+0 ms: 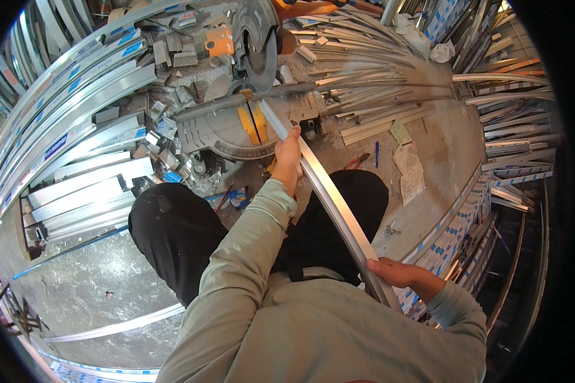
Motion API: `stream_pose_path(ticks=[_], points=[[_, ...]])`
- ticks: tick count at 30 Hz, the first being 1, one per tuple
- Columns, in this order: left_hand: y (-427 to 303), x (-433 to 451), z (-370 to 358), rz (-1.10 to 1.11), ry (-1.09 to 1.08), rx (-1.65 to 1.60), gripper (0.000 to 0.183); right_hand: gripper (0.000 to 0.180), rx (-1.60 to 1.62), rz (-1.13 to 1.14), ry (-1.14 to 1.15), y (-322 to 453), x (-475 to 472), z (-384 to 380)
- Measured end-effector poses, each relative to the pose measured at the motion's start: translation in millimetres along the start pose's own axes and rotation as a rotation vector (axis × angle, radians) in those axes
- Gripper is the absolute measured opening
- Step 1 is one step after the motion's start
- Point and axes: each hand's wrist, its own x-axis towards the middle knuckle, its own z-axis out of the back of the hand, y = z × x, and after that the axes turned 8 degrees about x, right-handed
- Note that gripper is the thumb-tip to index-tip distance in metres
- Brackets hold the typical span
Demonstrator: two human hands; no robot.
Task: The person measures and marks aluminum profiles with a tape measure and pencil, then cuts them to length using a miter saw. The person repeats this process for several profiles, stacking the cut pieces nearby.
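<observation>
Both of my hands grip one long aluminium profile (333, 198) that slants across my lap. My left hand (289, 155) wraps around it near its far end. Lower down, my right hand (395, 272) holds it close to my right side, where the near end passes out of sight beside my body. The profile's far tip lies over the base of a miter saw (211, 127), just right of the yellow kerf plates (252, 123). Above that base, the saw's round blade (263, 62) is raised, beside its dark guard and orange motor housing (219, 40).
Aluminium profiles (91, 91) are stacked at the left, with short offcuts (172, 52) near the saw. Thin strips (364, 81) spread out at the right. Red-handled pliers (357, 161), a blue pen (377, 154) and a written-on paper (410, 172) lie on the floor. More profiles (517, 143) are piled far right.
</observation>
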Motion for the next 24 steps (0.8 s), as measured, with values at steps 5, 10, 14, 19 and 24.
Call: stream_pose_path(ticks=[5,10,14,19,24], points=[[-2.2,-13.1,1.3,0.000,0.041,-0.019,0.059,0.090,0.000,0.015,-0.023,-7.4,-4.6,-3.0],[-9.0,-20.0,-3.7,0.005,0.034,0.023,0.059,0.098,-0.025,-0.042,-0.055,-4.9,-11.3,-9.4],[-5.6,-21.0,-3.4,0.003,0.073,0.013,0.059,0.096,0.020,0.018,-0.035,-5.6,-20.5,-18.8],[-0.1,-34.3,-1.6,-0.029,0.003,0.054,0.038,0.093,0.059,0.008,0.038,-15.2,-25.9,-28.5],[-1.7,-54.6,-1.7,-0.007,0.072,0.047,0.047,0.096,-0.252,-0.050,-0.002,-0.5,-27.7,-27.5]])
